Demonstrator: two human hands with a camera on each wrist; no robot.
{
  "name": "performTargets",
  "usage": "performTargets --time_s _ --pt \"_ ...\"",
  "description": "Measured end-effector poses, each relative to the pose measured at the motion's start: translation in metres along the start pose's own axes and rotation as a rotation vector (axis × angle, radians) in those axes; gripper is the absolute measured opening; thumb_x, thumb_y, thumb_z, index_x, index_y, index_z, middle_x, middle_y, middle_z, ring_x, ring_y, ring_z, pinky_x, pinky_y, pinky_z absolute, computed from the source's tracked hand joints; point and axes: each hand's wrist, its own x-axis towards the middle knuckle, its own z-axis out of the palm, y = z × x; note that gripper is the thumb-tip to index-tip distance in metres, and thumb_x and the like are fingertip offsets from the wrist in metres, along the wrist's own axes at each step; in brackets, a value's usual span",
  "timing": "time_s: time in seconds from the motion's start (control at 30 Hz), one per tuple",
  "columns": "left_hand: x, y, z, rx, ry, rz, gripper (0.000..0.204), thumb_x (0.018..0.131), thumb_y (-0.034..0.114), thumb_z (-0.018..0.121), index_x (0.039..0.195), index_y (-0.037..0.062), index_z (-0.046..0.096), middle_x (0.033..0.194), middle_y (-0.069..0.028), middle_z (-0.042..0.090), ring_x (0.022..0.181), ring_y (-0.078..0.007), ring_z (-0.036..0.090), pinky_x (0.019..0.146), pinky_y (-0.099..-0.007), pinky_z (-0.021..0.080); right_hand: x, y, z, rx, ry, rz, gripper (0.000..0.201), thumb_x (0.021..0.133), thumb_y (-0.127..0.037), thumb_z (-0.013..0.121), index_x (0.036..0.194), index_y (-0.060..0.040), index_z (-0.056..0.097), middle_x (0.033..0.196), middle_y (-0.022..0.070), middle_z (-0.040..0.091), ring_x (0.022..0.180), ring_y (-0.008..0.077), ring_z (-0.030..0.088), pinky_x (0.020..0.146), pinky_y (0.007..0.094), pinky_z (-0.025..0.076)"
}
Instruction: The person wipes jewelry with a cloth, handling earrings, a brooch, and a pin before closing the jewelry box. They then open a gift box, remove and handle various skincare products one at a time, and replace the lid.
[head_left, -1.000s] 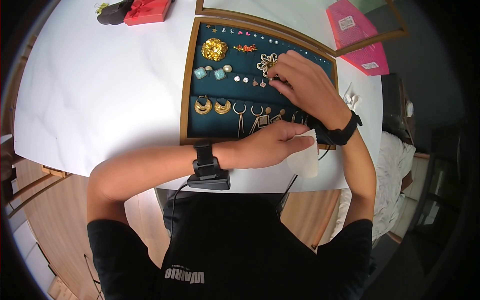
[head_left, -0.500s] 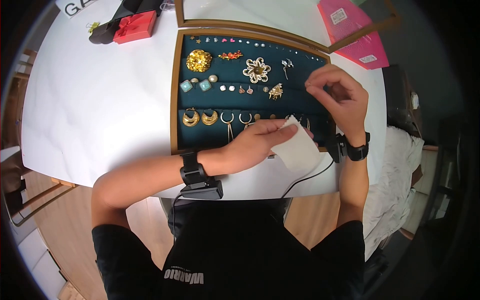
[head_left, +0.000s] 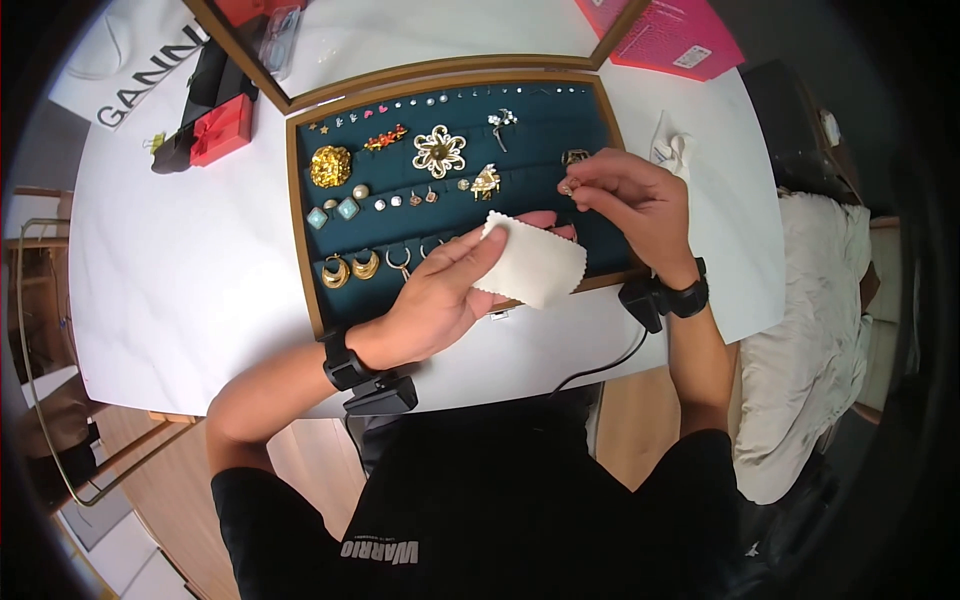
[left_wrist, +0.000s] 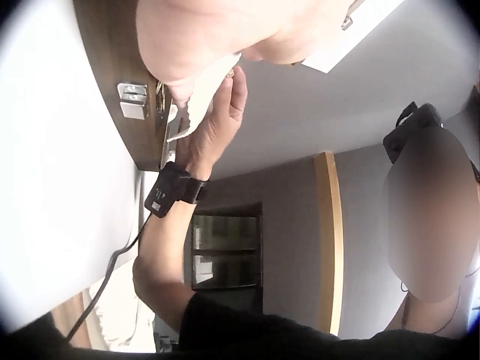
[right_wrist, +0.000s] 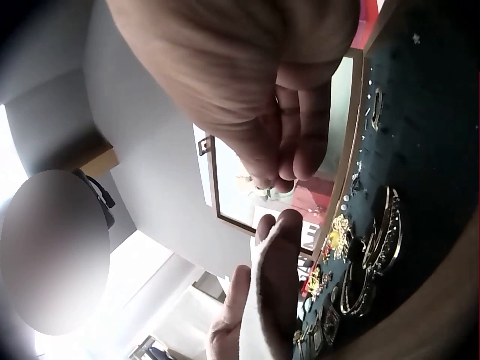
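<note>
In the head view my left hand [head_left: 440, 295] holds a cream cloth [head_left: 535, 262] with a zigzag edge, thumb on top and fingers beneath, over the front of the jewelry case [head_left: 303, 240]. My right hand [head_left: 645, 210] pinches a tiny gold-coloured piece [head_left: 568, 188] between thumb and fingertips, just above and right of the cloth and apart from it. That piece [left_wrist: 230, 73] also shows in the left wrist view; its exact shape is unclear. Brooches, earrings [head_left: 365, 264] and a dark ring-like item [head_left: 574, 157] sit on the green lining.
The case's framed lid [head_left: 440, 66] stands raised at the back. Red box [head_left: 222, 130] and black items lie back left, with a lettered white bag [head_left: 120, 75]. A pink package [head_left: 680, 40] lies back right, near a small white pouch [head_left: 672, 150]. A cable hangs from the right wrist.
The head view has shifted and turned. My right hand has left the gold ornament area and now holds its piece nearer the cloth. The cloth is turned flatter across my left fingers.
</note>
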Motion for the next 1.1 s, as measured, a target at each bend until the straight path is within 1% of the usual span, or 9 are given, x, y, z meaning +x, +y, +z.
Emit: performTargets --time_s 0.07,0.13,0.2,0.27,0.33,0.6,0.67,0.73,1.1 --pt "0.000 0.001 0.002 0.013 0.013 0.000 0.057 0.110 0.037 0.031 0.153 -0.0010 0.029 0.152 -0.0180 0.044 0.137 -0.0280 0.049 0.111 -0.0412 0.043 0.002 0.005 -0.004 -0.029 -0.081 -0.039 0.016 0.090 0.007 0.067 0.106 0.0055 0.066 0.102 0.0106 0.070 0.096 0.0176 0.070 0.076 0.0248 0.056" --pt "-0.001 -0.001 0.000 -0.048 0.028 0.015 0.054 0.111 0.036 0.031 0.154 0.0018 0.031 0.149 -0.0136 0.048 0.132 -0.0228 0.052 0.109 -0.0380 0.044 0.003 0.011 -0.005 -0.020 -0.081 -0.043 0.015 0.090 0.007 0.067 0.105 0.0051 0.067 0.102 0.0098 0.070 0.096 0.0174 0.070 0.076 0.0248 0.056" --pt "-0.001 -0.001 0.001 -0.042 0.026 0.013 0.054 0.111 0.036 0.031 0.153 0.0016 0.031 0.147 -0.0133 0.049 0.132 -0.0228 0.053 0.110 -0.0381 0.043 0.003 0.012 -0.006 -0.012 -0.084 -0.049 0.014 0.090 0.007 0.066 0.104 0.0046 0.068 0.102 0.0090 0.070 0.096 0.0172 0.070 0.076 0.0247 0.056" --pt "-0.001 -0.001 0.000 -0.040 0.026 0.012 0.055 0.111 0.036 0.031 0.153 0.0014 0.031 0.146 -0.0129 0.051 0.132 -0.0229 0.053 0.110 -0.0382 0.043 0.003 0.011 -0.005 0.025 -0.073 0.001 0.014 0.091 0.012 0.062 0.103 0.0074 0.066 0.102 0.0133 0.066 0.093 0.0180 0.067 0.075 0.0269 0.054" --pt "-0.001 -0.002 -0.001 0.000 0.007 0.005 0.060 0.110 0.040 0.030 0.155 0.0001 0.026 0.149 -0.0197 0.046 0.135 -0.0285 0.051 0.112 -0.0414 0.043 0.004 0.010 -0.005 0.043 -0.054 0.019 0.013 0.091 0.011 0.062 0.103 0.0073 0.066 0.101 0.0129 0.067 0.092 0.0175 0.067 0.075 0.0266 0.054" --pt "-0.002 -0.002 -0.002 0.032 -0.023 0.007 0.059 0.110 0.039 0.031 0.154 0.0001 0.028 0.149 -0.0206 0.046 0.135 -0.0294 0.051 0.111 -0.0408 0.044 0.009 0.018 -0.012 0.051 -0.070 0.084 0.011 0.090 0.005 0.067 0.102 0.0055 0.070 0.102 0.0127 0.071 0.085 0.0140 0.068 0.073 0.0247 0.054" --pt "-0.002 -0.001 0.000 0.026 -0.023 0.008 0.058 0.110 0.039 0.031 0.153 0.0003 0.029 0.149 -0.0202 0.046 0.135 -0.0290 0.051 0.111 -0.0402 0.044 0.010 0.019 -0.010 0.085 -0.055 0.154 0.009 0.091 0.007 0.063 0.099 0.0061 0.066 0.095 0.0126 0.067 0.076 0.0155 0.062 0.072 0.0272 0.052" --pt "-0.002 0.000 0.002 -0.019 -0.016 0.005 0.052 0.111 0.034 0.031 0.152 0.0021 0.035 0.143 -0.0157 0.053 0.131 -0.0245 0.054 0.109 -0.0372 0.044 0.010 0.024 -0.012 0.112 -0.055 0.142 0.008 0.091 0.007 0.063 0.098 0.0054 0.066 0.094 0.0125 0.066 0.075 0.0158 0.062 0.072 0.0279 0.051" --pt "-0.001 -0.002 0.000 -0.045 -0.055 0.028 0.051 0.111 0.033 0.031 0.149 -0.0001 0.037 0.142 -0.0192 0.054 0.131 -0.0275 0.055 0.109 -0.0378 0.045 0.012 0.030 -0.018 0.401 -0.062 0.126 0.008 0.094 0.002 0.063 0.102 0.0022 0.064 0.095 0.0106 0.067 0.082 0.0156 0.063 0.072 0.0286 0.050"
